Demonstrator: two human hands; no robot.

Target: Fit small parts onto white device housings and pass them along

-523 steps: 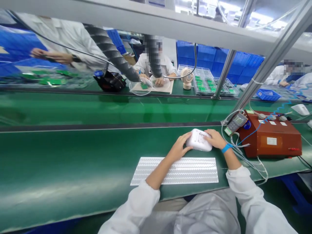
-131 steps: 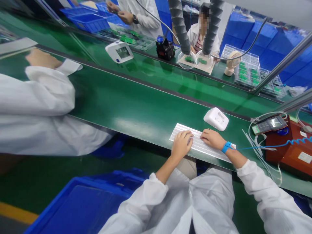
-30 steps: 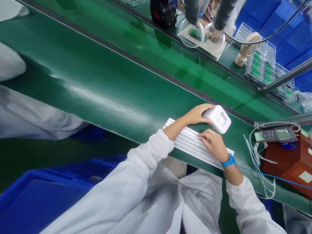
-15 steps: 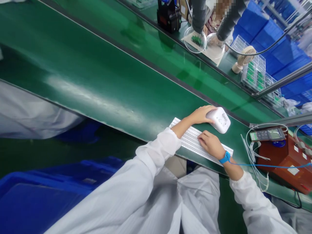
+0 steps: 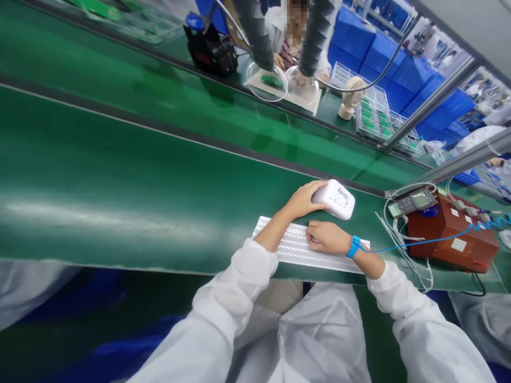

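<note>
My left hand (image 5: 305, 201) grips the left side of a white rounded box-shaped device (image 5: 338, 200), which rests on the green work surface with a printed face turned toward me. Just in front of it lies a white sheet with rows of wavy-edged strips (image 5: 297, 246). Over the middle of that sheet is my right hand (image 5: 328, 237), its fingers curled together. Whatever is between those fingertips, if anything, is hidden. A blue wrist strap (image 5: 354, 247) with a thin blue cord circles my right wrist.
At right stands a reddish-brown box (image 5: 447, 234) with a handheld meter (image 5: 413, 202) and white tubes (image 5: 399, 244). Beyond the bench divider, a co-worker sits behind grey ducts (image 5: 255, 37), near a small fan (image 5: 351, 98) and clear trays of green parts (image 5: 373, 114). A metal post (image 5: 435, 106) slants at right.
The camera view has turned and shifted. My left hand keeps its hold on the white device. My right hand's fingers are more curled in over the sheet.
</note>
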